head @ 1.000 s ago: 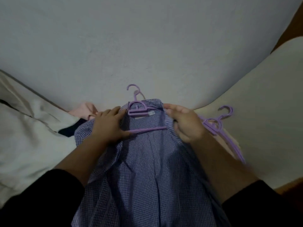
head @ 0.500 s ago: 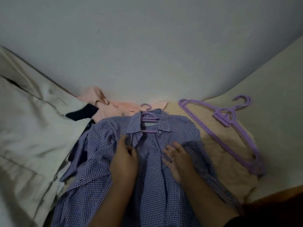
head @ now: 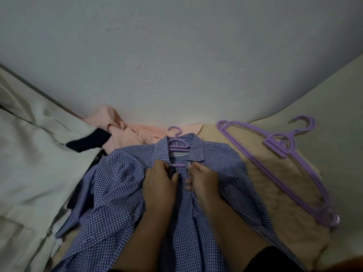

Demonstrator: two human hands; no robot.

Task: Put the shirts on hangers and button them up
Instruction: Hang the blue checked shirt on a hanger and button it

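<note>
- The blue checked shirt (head: 121,185) lies front-up on the beige blanket (head: 261,193) right in front of me, its collar toward the wall (head: 176,55), with a purple hanger (head: 177,147) inside it; the hook pokes out above the collar and the bar shows through the open neck.
- My left hand (head: 160,185) has its fingers curled onto the left front edge just below the collar, pinching the cloth there.
- My right hand (head: 204,180) is curled the same way on the right front edge, pinching it; the two hands sit close together at the top of the placket, with a narrow strip of shirt between them.
- A pale label (head: 179,155) sits inside the neck, but I cannot read any writing on it.
- Half a second ago my hands lay flatter and lower on the chest; they have come up to the neck opening and closed on the edges.
- The shirt and its hanger sit much as they did then.
- A pink shirt (head: 125,132) is bunched behind the collar against the wall, a dark garment (head: 88,141) beside it, and a pale grey-green cloth (head: 35,154) fills the left.
- Spare purple hangers (head: 284,158) lie stacked on the blanket to the right, apart from the shirt.
</note>
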